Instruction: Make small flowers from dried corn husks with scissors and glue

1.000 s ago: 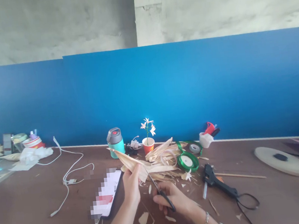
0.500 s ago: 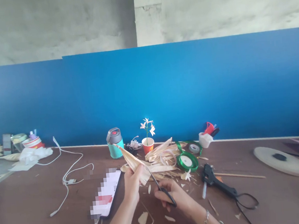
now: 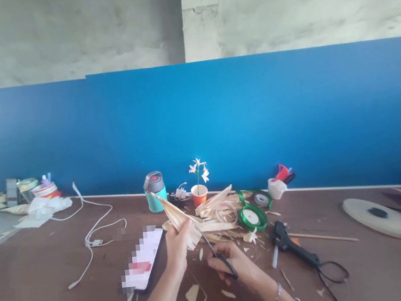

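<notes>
Pinched in my left hand is a pale dried corn husk, its narrow tip pointing up and left. My right hand grips dark-handled scissors, whose blades lie against the husk's right edge, close to my left fingers. Whether the blades are parted is hard to make out. Small husk scraps are scattered beneath both hands. Beyond them lies a pile of husks, with a white husk flower at its near right side.
A red paper cup holds a stem of white flowers, beside a teal flask. A phone lies left of my arm. To the right are green ribbon, a glue gun, a thin stick and a round turntable.
The whole view has shifted very slightly. Both hands, the husk and the scissors keep nearly the same positions.
</notes>
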`<state>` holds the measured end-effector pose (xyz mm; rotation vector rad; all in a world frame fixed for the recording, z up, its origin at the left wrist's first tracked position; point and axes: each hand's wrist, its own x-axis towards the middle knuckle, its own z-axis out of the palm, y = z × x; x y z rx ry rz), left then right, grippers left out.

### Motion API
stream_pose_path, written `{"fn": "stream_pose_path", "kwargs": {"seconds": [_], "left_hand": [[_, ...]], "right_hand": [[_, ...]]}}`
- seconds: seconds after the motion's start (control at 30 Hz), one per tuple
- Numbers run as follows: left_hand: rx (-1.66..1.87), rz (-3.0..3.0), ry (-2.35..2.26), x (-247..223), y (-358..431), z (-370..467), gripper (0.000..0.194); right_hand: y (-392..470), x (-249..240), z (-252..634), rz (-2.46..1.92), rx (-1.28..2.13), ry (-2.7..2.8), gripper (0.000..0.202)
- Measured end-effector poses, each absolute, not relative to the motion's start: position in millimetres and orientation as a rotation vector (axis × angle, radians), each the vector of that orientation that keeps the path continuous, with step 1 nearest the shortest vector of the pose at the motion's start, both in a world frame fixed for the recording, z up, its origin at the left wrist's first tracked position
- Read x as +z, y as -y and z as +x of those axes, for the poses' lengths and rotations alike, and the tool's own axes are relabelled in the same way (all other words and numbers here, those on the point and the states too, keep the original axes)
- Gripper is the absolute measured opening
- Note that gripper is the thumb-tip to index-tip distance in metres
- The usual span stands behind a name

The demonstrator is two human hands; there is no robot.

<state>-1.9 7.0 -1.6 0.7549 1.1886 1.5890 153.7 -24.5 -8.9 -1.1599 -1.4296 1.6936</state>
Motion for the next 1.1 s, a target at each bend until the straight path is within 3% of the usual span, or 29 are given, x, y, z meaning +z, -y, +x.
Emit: {"fn": "stream_pose_path", "kwargs": {"seconds": [1.1], "left_hand": [[1.601, 0.71, -1.203, -5.2, -3.2, 3.9, 0.04]], "right_hand": [[22.5, -18.4, 152.6, -1.193, 1.63, 1.409, 0.038]]}}
